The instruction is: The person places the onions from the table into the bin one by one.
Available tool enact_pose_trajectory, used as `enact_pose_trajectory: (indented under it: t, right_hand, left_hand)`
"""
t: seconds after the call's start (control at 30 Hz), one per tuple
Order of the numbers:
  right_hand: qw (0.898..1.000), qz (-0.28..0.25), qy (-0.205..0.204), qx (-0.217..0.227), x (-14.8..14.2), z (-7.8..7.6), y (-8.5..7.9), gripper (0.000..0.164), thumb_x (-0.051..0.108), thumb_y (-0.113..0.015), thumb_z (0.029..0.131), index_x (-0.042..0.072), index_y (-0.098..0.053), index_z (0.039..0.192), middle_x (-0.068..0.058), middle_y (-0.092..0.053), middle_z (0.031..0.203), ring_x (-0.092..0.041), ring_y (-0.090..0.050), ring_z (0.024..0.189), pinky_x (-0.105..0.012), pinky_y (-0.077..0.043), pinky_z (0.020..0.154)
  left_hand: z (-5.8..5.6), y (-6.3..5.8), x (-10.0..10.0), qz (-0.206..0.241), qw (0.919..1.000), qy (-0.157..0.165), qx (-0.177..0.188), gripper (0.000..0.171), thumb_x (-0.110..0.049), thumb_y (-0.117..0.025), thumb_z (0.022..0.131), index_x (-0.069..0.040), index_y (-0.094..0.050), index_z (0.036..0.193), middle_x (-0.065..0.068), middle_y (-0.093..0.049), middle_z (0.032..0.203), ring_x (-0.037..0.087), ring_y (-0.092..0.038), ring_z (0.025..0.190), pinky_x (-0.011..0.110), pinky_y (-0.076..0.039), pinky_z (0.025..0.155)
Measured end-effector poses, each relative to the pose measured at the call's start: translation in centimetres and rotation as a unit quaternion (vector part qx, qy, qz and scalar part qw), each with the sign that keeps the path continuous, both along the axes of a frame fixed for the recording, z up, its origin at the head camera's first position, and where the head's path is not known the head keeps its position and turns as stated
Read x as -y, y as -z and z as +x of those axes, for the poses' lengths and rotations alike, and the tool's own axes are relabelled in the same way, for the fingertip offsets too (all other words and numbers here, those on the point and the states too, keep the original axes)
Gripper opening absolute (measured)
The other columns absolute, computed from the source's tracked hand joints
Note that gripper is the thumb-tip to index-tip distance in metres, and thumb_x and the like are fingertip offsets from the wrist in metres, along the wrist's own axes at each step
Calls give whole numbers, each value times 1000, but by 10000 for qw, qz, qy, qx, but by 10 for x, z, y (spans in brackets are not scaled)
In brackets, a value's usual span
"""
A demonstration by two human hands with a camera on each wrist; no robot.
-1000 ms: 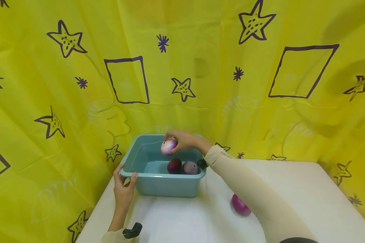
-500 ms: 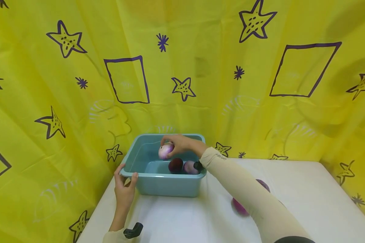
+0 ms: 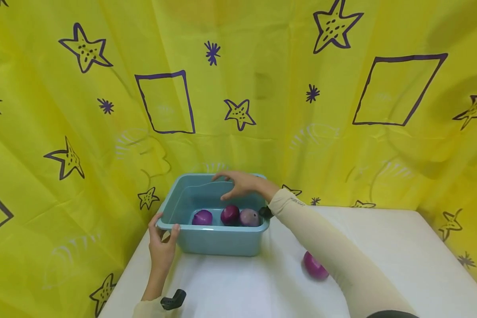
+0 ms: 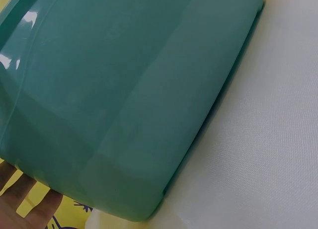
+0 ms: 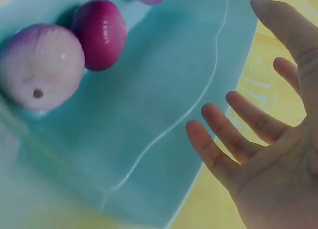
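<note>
A blue-green plastic basin (image 3: 218,242) stands on the table, with three onions inside it. From left to right they are a purple onion (image 3: 202,217), a dark red onion (image 3: 230,215) and a paler onion (image 3: 249,217) with a brown spot (image 5: 38,94). My left hand (image 3: 161,252) grips the basin's front left corner, thumb on the front of the rim and fingers (image 4: 43,209) along the side. Over the back right part of the basin, my right hand (image 3: 243,183) is spread and holds nothing, its fingers (image 5: 258,120) apart.
Another purple onion (image 3: 315,266) lies on the white table (image 3: 238,287) right of the basin, partly behind my right sleeve (image 3: 326,243). Close behind the basin hangs a yellow curtain (image 3: 270,145) with star drawings.
My right hand lowered the onion it held and let go; that onion now lies in the left part of the basin. The hand has risen slightly. My left hand has stayed at the corner.
</note>
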State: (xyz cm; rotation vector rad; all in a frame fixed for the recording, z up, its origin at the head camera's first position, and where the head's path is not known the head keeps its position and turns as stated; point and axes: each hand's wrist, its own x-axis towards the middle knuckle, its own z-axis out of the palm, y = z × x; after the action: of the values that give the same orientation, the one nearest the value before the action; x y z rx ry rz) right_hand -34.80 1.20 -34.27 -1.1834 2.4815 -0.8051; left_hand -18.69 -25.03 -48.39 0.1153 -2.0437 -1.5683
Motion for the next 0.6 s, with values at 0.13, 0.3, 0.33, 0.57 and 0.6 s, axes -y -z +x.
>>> enact_pose_trajectory:
  t: [0.13, 0.3, 0.33, 0.57, 0.6]
  right_hand:
    - [9996, -258, 4, -111, -18, 2, -6, 65, 22, -80, 90, 12, -50, 148, -18, -50, 150, -41, -47, 138, -54, -44, 108]
    - [9980, -617, 37, -166, -48, 5, -11, 66, 17, -81, 89, 8, -51, 147, -17, -53, 147, -42, -48, 136, -55, -45, 107]
    - [9976, -671, 36, -173, -55, 6, -11, 66, 16, -81, 89, 7, -51, 147, -17, -53, 147, -43, -48, 136, -55, -45, 106]
    - [9959, -785, 296, -337, -114, 21, -6, 66, 16, -83, 87, 7, -53, 145, -19, -55, 144, -43, -51, 131, -59, -47, 102]
    - [9953, -817, 321, -416, -123, 23, -4, 66, 16, -83, 87, 6, -54, 145, -18, -56, 144, -42, -52, 130, -59, -48, 101]
  left_hand:
    - [-1, 1, -2, 8, 10000, -2, 40, 65, -14, -66, 100, -16, -31, 155, 19, -41, 156, 45, -46, 138, 61, -42, 104]
    - [-2, 1, -1, 14, 10000, 15, -20, 65, -13, -66, 100, -16, -32, 155, 20, -41, 156, 45, -45, 138, 39, -47, 103]
    - [-1, 1, 0, 13, 10000, 25, -33, 66, -14, -66, 99, -16, -32, 155, 21, -41, 156, 46, -45, 138, 32, -48, 100]
    - [-1, 1, 1, -5, 10000, 29, -75, 67, -12, -66, 99, -15, -32, 156, 22, -41, 155, 48, -45, 136, 16, -46, 92]
    - [-1, 1, 0, -3, 10000, 21, -76, 66, -13, -66, 99, -16, -32, 156, 22, -42, 155, 47, -46, 137, 15, -46, 92]
